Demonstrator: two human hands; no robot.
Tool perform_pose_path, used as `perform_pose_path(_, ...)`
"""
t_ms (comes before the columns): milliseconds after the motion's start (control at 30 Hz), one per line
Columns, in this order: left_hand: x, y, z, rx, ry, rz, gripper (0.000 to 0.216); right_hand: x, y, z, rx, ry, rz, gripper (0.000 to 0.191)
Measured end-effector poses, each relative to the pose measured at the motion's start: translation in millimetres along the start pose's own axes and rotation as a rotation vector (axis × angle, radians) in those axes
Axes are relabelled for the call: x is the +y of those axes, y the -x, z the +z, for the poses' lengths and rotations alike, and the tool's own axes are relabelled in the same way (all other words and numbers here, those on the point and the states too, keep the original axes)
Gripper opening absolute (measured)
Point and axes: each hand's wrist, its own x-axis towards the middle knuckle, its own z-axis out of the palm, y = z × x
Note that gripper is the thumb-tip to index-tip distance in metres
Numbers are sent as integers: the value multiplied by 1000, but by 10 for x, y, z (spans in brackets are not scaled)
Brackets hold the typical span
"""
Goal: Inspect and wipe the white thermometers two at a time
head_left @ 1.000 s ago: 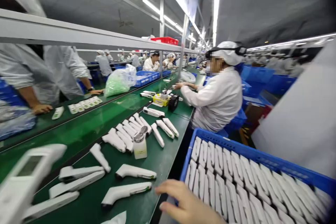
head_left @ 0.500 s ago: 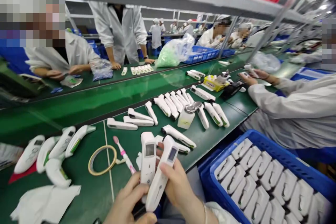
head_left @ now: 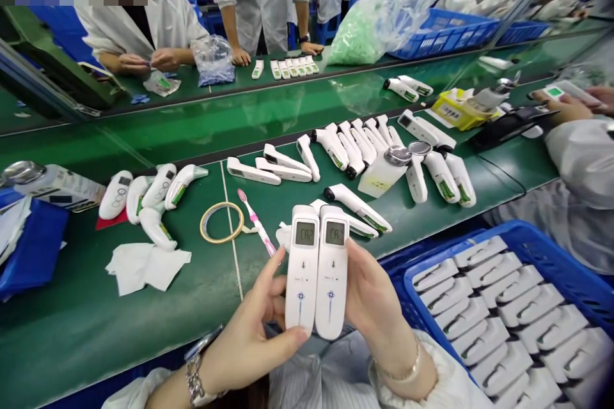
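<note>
Two white infrared thermometers stand side by side before me, their screens lit with characters and facing me. My left hand (head_left: 259,326) is closed around the left thermometer (head_left: 301,275), thumb near its lower end. Around the right thermometer (head_left: 332,275) my right hand (head_left: 377,307) is closed, its fingers partly hidden behind. The two bodies touch along their long sides. Just beyond them on the green bench lie more thermometers (head_left: 362,204), a pink and white toothbrush (head_left: 256,220) and a roll of tape (head_left: 205,223).
At right, a blue crate (head_left: 412,281) holds several thermometers in rows. A pump bottle (head_left: 381,172) stands among thermometers on the bench (head_left: 192,319). White cloth (head_left: 146,266) and a blue bin (head_left: 43,255) are at left. Co-workers sit or stand across the line and at right.
The thermometers have gone from askew to upright and aligned side by side, screens now showing characters. The head view has tilted down, bringing the bottle and blue bin at left into sight.
</note>
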Motion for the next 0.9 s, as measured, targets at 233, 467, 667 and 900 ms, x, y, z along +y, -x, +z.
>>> perform_pose_path(233, 53, -6, 23, 49, -199, -26, 91, 129, 76, -59, 4, 122, 6, 34)
perform_pose_path(467, 77, -129, -34, 175, -171, -38, 56, 328, 97, -123, -1, 286, -27, 37)
perform_pose_path(667, 98, -225, -62, 324, -135, -59, 38, 345, 112, -160, -10, 415, -69, 33)
perform_pose_path(900, 59, -217, -64, 301, -30, -117, 45, 308, 111, -135, -4, 285, -8, 36)
